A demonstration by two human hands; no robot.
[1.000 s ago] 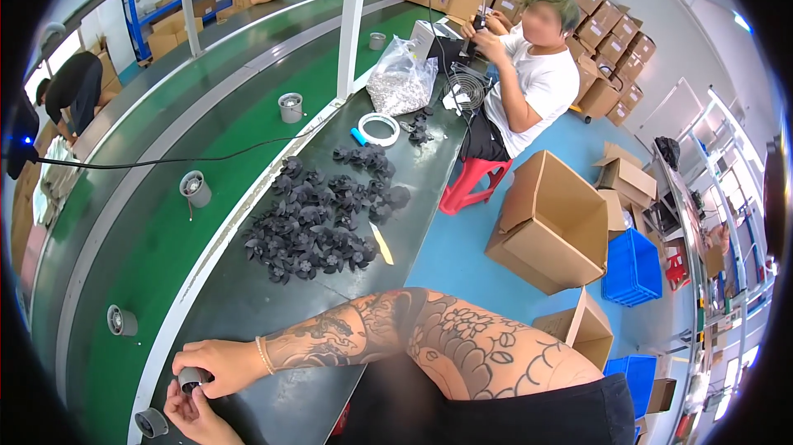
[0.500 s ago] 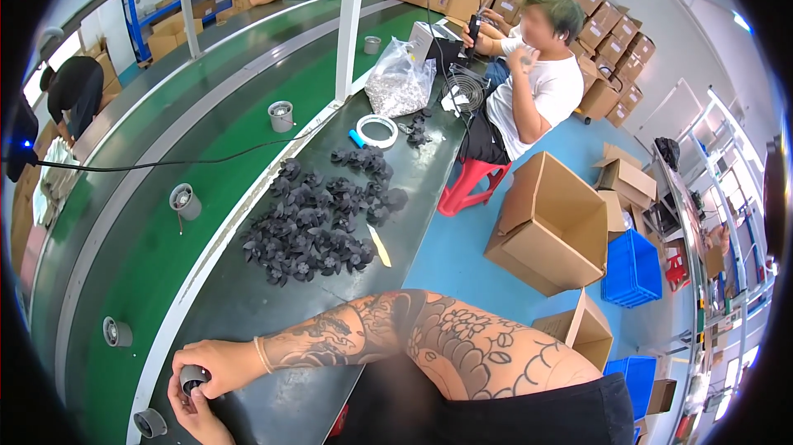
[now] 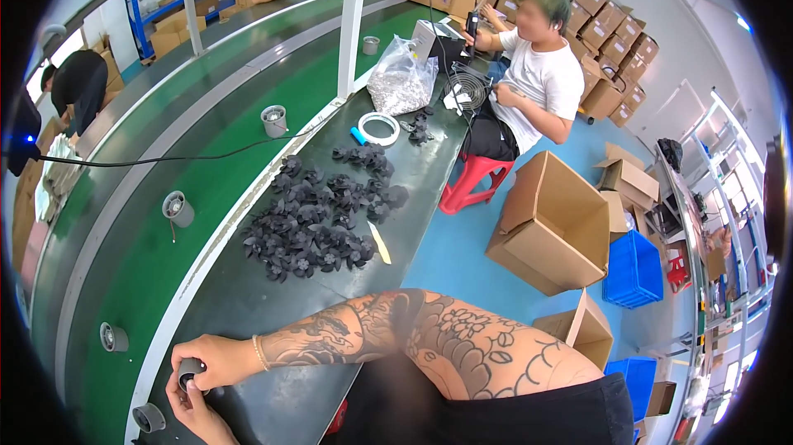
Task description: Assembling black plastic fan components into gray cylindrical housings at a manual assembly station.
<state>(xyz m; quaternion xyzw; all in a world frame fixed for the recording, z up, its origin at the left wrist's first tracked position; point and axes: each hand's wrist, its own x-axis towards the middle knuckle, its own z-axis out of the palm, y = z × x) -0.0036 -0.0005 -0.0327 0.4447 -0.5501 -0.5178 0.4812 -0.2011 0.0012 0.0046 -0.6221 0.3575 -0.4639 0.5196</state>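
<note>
Both hands meet at the lower left, over the dark worktop point(image 3: 273, 391). Between them is a small grey cylindrical housing point(image 3: 190, 366), its open end and dark inside partly showing. My right hand point(image 3: 216, 360) curls over it from above, fingers bent round its far side. From below, my left hand point(image 3: 197, 414) grips it, with the thumb at the opening. Fingers cover much of the housing. A similar grey housing point(image 3: 149, 418) lies beside them, close to the white rail. Farther up the worktop is a heap of black fan impellers point(image 3: 310, 226).
Several grey housings, one nearby point(image 3: 114, 337), ride the green conveyor belt point(image 3: 223, 172). A yellow-handled blade point(image 3: 380, 243), tape roll point(image 3: 378, 129) and plastic bag of small parts point(image 3: 401, 82) lie beyond the impellers. A co-worker point(image 3: 541, 73) sits behind them; a cardboard box point(image 3: 553, 222) stands right.
The housings on the belt have shifted slightly nearer. My hands still hold the same housing, turned a little. The seated co-worker has lowered a hand from the face.
</note>
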